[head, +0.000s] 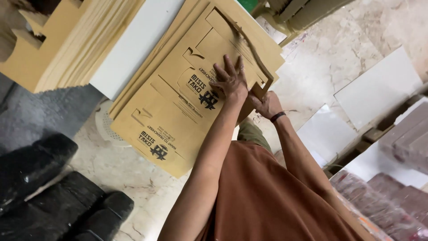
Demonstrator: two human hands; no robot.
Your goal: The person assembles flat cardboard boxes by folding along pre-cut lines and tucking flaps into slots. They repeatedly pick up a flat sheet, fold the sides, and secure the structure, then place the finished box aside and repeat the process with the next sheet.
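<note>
Two hands work a stack of cardboard sheets (178,120). The left hand (231,80) presses flat, fingers spread — the right hand (266,105) grips the top sheet's edge.

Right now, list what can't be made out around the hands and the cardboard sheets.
- Head view: right hand fingertips, tucked under the edge of the top die-cut sheet; its grip cannot be judged.
- What the cardboard stack rests on: only part of a white round support shows beneath.
- Second stack: cut off by the top edge.
- Wrapped reddish bundles: contents blurred by the film.
- Left hand lies flat; its palm side is hidden.
</note>
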